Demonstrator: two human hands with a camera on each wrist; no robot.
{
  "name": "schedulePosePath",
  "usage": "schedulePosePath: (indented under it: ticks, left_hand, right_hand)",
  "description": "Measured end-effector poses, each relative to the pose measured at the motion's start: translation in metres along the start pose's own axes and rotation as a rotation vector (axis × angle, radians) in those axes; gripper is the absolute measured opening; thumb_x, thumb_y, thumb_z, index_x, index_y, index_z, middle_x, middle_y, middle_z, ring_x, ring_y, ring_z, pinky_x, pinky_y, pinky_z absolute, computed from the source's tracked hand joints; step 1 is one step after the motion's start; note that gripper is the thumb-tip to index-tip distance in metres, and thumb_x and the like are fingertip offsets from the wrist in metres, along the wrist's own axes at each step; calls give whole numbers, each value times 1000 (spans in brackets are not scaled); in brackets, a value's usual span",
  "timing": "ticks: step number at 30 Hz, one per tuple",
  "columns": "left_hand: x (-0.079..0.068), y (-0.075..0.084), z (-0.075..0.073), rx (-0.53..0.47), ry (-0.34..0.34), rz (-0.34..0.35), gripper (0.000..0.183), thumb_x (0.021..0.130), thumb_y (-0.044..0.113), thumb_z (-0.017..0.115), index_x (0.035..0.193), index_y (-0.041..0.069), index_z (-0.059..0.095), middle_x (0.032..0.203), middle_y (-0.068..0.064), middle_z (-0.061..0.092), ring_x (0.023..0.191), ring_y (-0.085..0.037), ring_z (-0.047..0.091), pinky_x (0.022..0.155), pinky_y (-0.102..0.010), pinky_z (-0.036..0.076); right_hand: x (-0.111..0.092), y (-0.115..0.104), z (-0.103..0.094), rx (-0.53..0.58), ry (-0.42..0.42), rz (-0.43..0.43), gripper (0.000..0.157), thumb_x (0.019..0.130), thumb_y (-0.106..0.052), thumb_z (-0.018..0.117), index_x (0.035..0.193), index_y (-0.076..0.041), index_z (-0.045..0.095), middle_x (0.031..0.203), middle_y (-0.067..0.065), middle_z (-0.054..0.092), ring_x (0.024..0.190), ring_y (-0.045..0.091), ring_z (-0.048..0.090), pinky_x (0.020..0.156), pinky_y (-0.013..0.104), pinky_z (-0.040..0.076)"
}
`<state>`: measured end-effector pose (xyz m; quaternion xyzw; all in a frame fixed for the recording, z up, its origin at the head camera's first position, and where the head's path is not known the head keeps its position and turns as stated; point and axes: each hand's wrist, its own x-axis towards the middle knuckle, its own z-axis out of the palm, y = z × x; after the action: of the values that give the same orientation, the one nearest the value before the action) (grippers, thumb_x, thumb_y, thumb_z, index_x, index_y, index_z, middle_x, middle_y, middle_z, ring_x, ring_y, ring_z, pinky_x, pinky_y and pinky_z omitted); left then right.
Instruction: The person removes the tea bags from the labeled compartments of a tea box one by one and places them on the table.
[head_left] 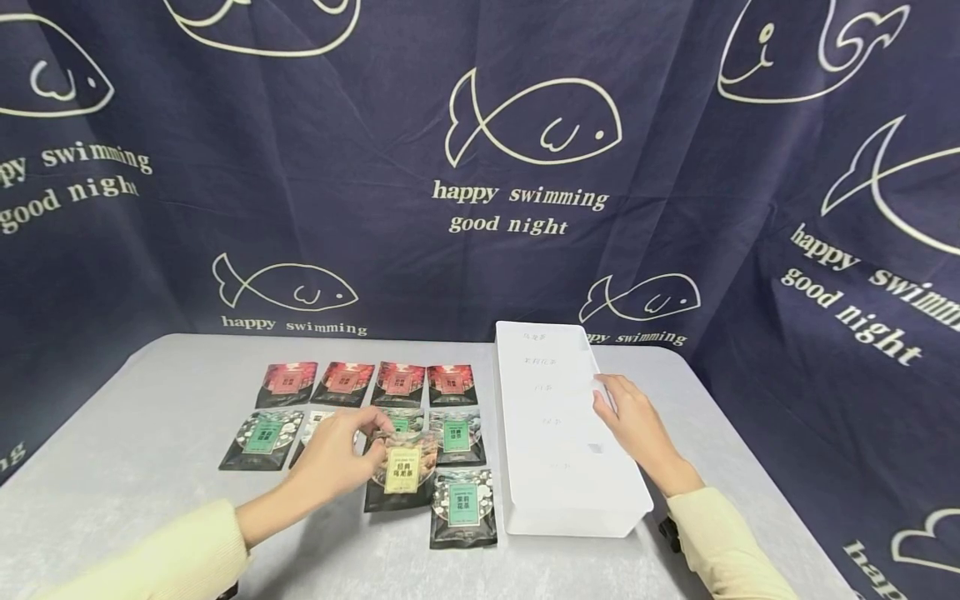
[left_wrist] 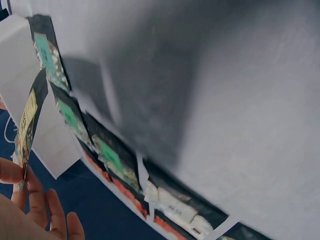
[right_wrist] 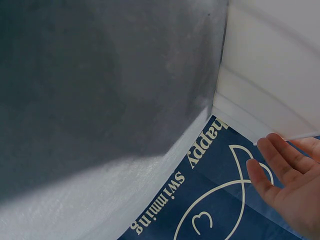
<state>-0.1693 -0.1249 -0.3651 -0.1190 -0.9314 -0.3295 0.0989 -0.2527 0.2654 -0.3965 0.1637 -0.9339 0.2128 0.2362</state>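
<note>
My left hand point(head_left: 337, 454) pinches the top edge of a black tea packet with a yellow label point(head_left: 402, 472). It holds the packet tilted above the table, over part of a green-labelled packet point(head_left: 397, 419). In the left wrist view, the yellow-labelled packet point(left_wrist: 28, 117) appears almost edge-on between thumb and fingers. My right hand point(head_left: 636, 421) touches the right rim of a long white plastic box point(head_left: 555, 492) bearing faint handwriting in several places. In the right wrist view, its fingers extend fairly straight by the box's edge point(right_wrist: 270, 100).
Several red tea packets point(head_left: 401, 383) form the back row. Ahead of them lie green-labelled packets point(head_left: 262, 439) and a whitish packet point(head_left: 307, 429) partly behind my left hand. Another green-labelled packet point(head_left: 463, 508) lies near the box. A dark blue printed curtain point(head_left: 420, 275) hangs behind the grey table point(head_left: 165, 433).
</note>
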Motion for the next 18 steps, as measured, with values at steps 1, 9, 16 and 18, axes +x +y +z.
schedulePosePath:
  ticks: [1,9,16,18]
  left_hand:
    - [-3,0,0,-5,-18,-15,23,70,5,63,83,25,61,77,10,62,59,-8,44,64,-31,38]
    - [-16,-8,5,-96,-120,-74,27,69,1,59,88,19,62,83,1,61,38,-3,29,34,-19,29]
    - [-17,-17,12,-74,-141,-132,28,68,2,60,86,24,61,85,0,60,46,-7,38,39,-19,33]
    - [-16,-19,14,-48,-132,-142,28,68,3,61,85,25,62,83,1,60,48,-8,40,42,-20,35]
  right_hand:
    - [0,0,0,1,1,-2,34,92,-18,49,116,6,55,111,23,59,106,39,55,90,49,43]
    - [0,1,1,7,6,-18,34,92,-16,49,115,7,55,109,23,59,104,39,55,89,49,44]
    - [-1,1,1,4,8,-13,34,92,-17,49,115,7,55,109,22,59,104,38,55,89,48,44]
    - [0,1,1,4,5,-11,34,92,-17,49,116,7,55,110,22,59,104,38,55,89,48,44]
